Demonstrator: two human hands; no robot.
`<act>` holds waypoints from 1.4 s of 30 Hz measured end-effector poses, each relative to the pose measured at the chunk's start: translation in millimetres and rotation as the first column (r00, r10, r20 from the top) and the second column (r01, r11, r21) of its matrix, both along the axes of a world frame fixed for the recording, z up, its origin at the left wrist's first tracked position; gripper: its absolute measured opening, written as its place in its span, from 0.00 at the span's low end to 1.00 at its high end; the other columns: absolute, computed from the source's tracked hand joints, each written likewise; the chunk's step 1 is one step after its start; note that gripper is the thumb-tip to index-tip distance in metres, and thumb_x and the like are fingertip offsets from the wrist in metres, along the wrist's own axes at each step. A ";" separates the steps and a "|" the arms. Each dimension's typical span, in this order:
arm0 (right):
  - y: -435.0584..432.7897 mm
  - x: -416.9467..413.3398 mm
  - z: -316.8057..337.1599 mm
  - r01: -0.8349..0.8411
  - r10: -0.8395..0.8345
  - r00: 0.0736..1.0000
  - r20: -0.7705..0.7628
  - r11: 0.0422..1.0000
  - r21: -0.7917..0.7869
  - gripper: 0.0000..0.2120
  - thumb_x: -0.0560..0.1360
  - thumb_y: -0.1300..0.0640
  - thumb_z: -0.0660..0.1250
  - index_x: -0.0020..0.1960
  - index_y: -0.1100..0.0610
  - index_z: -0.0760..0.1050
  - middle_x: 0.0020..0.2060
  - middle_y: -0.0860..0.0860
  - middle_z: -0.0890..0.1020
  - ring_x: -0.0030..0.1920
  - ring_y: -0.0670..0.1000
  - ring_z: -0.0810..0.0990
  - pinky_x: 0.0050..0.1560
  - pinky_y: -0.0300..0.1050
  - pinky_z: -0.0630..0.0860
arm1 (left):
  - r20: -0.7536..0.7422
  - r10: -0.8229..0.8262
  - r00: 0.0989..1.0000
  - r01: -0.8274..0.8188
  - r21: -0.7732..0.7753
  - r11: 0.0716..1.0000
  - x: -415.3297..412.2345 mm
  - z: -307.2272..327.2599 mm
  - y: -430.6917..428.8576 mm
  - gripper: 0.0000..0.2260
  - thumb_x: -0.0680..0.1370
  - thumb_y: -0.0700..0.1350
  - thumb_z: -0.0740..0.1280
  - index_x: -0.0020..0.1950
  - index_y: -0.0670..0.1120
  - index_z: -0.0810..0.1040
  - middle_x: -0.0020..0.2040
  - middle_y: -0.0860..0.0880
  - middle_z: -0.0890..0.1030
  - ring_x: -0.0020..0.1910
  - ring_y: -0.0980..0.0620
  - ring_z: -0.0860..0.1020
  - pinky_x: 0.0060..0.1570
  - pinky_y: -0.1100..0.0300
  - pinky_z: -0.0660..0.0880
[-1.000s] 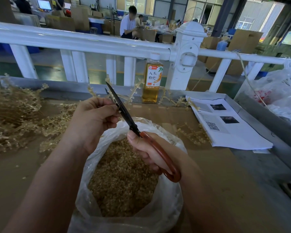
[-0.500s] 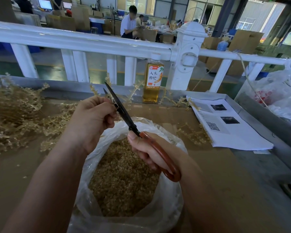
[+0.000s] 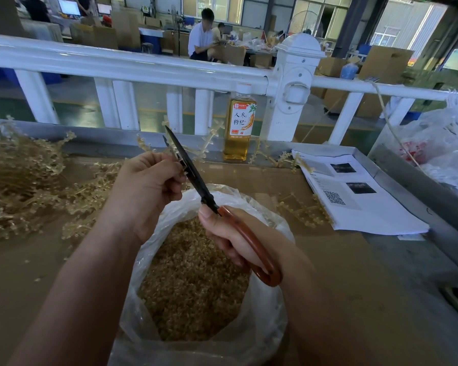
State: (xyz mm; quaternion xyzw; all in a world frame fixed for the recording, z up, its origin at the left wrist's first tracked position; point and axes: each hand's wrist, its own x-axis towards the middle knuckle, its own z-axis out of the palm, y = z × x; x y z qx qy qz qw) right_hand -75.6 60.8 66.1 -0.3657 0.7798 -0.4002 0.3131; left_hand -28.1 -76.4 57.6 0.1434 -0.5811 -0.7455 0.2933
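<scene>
My right hand (image 3: 230, 233) grips the orange handles of a pair of scissors (image 3: 193, 175), whose dark blades point up and away. My left hand (image 3: 146, 188) is curled round a pale plastic sprig (image 3: 205, 143) and holds it against the blades. The sprig's tip shows beyond the blades; the rest is hidden in my fist. Below both hands a clear plastic bag (image 3: 265, 320) stands open, filled with small tan cut pieces (image 3: 191, 286).
A heap of uncut tan sprigs (image 3: 19, 186) lies at the left, and loose sprigs (image 3: 302, 207) lie at the right. A bottle of amber drink (image 3: 237, 128) stands by the white railing (image 3: 132, 66). Printed sheets (image 3: 354, 196) lie right, white bags (image 3: 444, 149) beyond.
Hardly anything differs: both hands and the scissors stay over the bag, with only a slight shift of the blades against the sprig.
</scene>
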 end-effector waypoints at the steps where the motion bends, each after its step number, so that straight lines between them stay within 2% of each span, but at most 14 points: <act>1: 1.1 1.5 -1.4 -0.015 0.015 1.000 -0.014 1.000 0.008 0.19 0.80 0.44 0.49 0.34 0.51 0.62 0.27 0.47 0.67 0.18 0.36 0.69 0.26 0.31 0.65 | 0.000 0.000 1.000 0.000 -0.004 1.000 0.0 0.1 0.1 0.11 0.75 0.31 0.60 0.35 0.43 0.71 0.24 0.51 0.75 0.24 0.56 0.70 0.25 0.66 0.69; 3: 2.5 0.8 -5.8 -0.012 0.012 0.999 -0.043 1.000 0.017 0.17 0.78 0.40 0.50 0.35 0.47 0.63 0.20 0.45 0.72 0.17 0.36 0.69 0.24 0.29 0.64 | 0.003 0.006 1.000 -0.006 -0.016 1.000 0.2 0.2 0.1 0.11 0.75 0.31 0.60 0.35 0.43 0.71 0.24 0.51 0.75 0.23 0.56 0.70 0.25 0.66 0.69; 5: 2.0 -0.2 -8.8 0.004 -0.004 0.999 -0.049 1.000 0.009 0.17 0.77 0.39 0.50 0.35 0.46 0.64 0.18 0.42 0.72 0.18 0.36 0.69 0.22 0.26 0.63 | 0.003 0.012 1.000 -0.012 -0.024 1.000 0.2 -0.3 0.0 0.11 0.75 0.31 0.61 0.35 0.44 0.71 0.24 0.51 0.75 0.23 0.56 0.70 0.24 0.66 0.69; 8: 3.3 0.4 -8.8 0.012 -0.012 1.000 -0.025 1.000 -0.017 0.17 0.78 0.40 0.50 0.35 0.47 0.63 0.25 0.46 0.68 0.19 0.38 0.69 0.26 0.29 0.64 | 0.006 0.010 1.000 -0.010 -0.028 1.000 -0.4 -0.8 0.2 0.12 0.75 0.31 0.61 0.35 0.44 0.71 0.24 0.51 0.75 0.23 0.56 0.70 0.24 0.66 0.69; 10: 5.0 1.6 -6.0 0.018 -0.017 0.999 0.038 0.999 -0.029 0.16 0.78 0.41 0.51 0.36 0.47 0.62 0.28 0.46 0.66 0.24 0.41 0.67 0.30 0.35 0.63 | 0.012 0.001 1.000 -0.001 -0.022 1.000 -0.2 -0.7 -0.3 0.12 0.75 0.31 0.60 0.35 0.44 0.71 0.24 0.51 0.75 0.23 0.56 0.69 0.25 0.66 0.69; 12: 4.0 2.1 -0.6 0.023 -0.021 0.991 0.136 1.000 -0.015 0.16 0.80 0.46 0.52 0.36 0.50 0.61 0.31 0.47 0.65 0.28 0.41 0.66 0.31 0.37 0.63 | 0.017 -0.014 1.000 0.014 -0.012 1.000 0.2 0.0 -1.7 0.13 0.75 0.30 0.60 0.34 0.44 0.71 0.23 0.50 0.74 0.23 0.56 0.69 0.25 0.66 0.68; 15: 1.5 2.8 9.8 -0.033 0.043 0.963 0.268 0.999 -0.041 0.16 0.82 0.56 0.49 0.35 0.54 0.59 0.32 0.48 0.61 0.18 0.38 0.70 0.26 0.31 0.69 | 0.020 -0.031 0.999 0.031 -0.008 0.999 0.8 0.5 -2.7 0.13 0.75 0.30 0.59 0.34 0.44 0.70 0.24 0.50 0.74 0.23 0.56 0.69 0.25 0.66 0.68; 17: 3.5 3.4 9.9 -0.030 0.039 0.969 0.243 0.999 -0.037 0.16 0.81 0.53 0.50 0.35 0.53 0.61 0.32 0.47 0.62 0.19 0.39 0.70 0.26 0.32 0.68 | 0.021 -0.031 0.999 0.031 -0.008 0.999 0.7 0.4 -2.4 0.13 0.75 0.29 0.59 0.34 0.43 0.70 0.24 0.50 0.74 0.23 0.56 0.69 0.25 0.66 0.68; 21: 5.5 1.3 -3.6 -0.022 0.022 0.997 0.067 1.000 0.001 0.15 0.78 0.42 0.52 0.36 0.46 0.61 0.32 0.44 0.65 0.30 0.40 0.64 0.32 0.37 0.61 | 0.019 -0.021 1.000 0.021 0.001 1.000 0.3 0.1 -1.6 0.12 0.75 0.30 0.59 0.34 0.42 0.71 0.23 0.50 0.74 0.23 0.55 0.69 0.25 0.65 0.68; 26: 4.0 -4.1 -14.9 -0.043 0.043 0.999 -0.020 0.999 -0.007 0.16 0.76 0.37 0.51 0.36 0.45 0.63 0.29 0.43 0.67 0.20 0.35 0.69 0.28 0.33 0.64 | 0.017 -0.012 1.000 0.012 0.011 1.000 0.5 -0.5 -0.6 0.10 0.74 0.30 0.60 0.36 0.41 0.72 0.24 0.50 0.74 0.24 0.55 0.69 0.25 0.65 0.68; 30: 2.2 -6.7 -18.7 -0.029 0.029 0.999 0.018 1.000 -0.007 0.15 0.70 0.32 0.52 0.36 0.43 0.62 0.26 0.42 0.69 0.19 0.33 0.69 0.29 0.34 0.63 | 0.016 -0.018 1.000 0.018 0.020 1.000 1.0 -0.7 -1.7 0.08 0.74 0.31 0.60 0.37 0.40 0.72 0.24 0.50 0.74 0.23 0.56 0.69 0.25 0.65 0.68; 35: 3.0 -9.5 -21.9 -0.020 0.020 1.000 0.005 0.999 -0.041 0.15 0.74 0.35 0.52 0.35 0.42 0.63 0.24 0.42 0.71 0.19 0.33 0.69 0.30 0.34 0.61 | -0.006 -0.019 1.000 0.019 0.038 0.999 0.8 -1.5 -1.3 0.10 0.77 0.36 0.59 0.37 0.40 0.74 0.24 0.50 0.75 0.23 0.56 0.71 0.24 0.66 0.70; 39: 4.3 -9.0 -21.4 -0.019 0.018 1.000 -0.024 0.998 -0.056 0.16 0.75 0.35 0.52 0.35 0.43 0.63 0.24 0.45 0.70 0.18 0.36 0.70 0.23 0.27 0.63 | 0.010 -0.002 1.000 0.002 0.004 1.000 1.1 -2.5 -2.2 0.11 0.77 0.37 0.60 0.36 0.41 0.75 0.24 0.50 0.76 0.22 0.55 0.72 0.24 0.67 0.70; 42: -0.1 -9.1 -22.1 -0.008 0.008 1.000 0.000 0.999 -0.047 0.16 0.77 0.37 0.51 0.34 0.44 0.61 0.19 0.45 0.72 0.17 0.37 0.69 0.19 0.26 0.63 | 0.024 0.005 1.000 -0.004 -0.005 1.000 0.4 -3.2 -1.8 0.10 0.77 0.37 0.59 0.37 0.40 0.75 0.24 0.50 0.77 0.22 0.55 0.74 0.24 0.68 0.71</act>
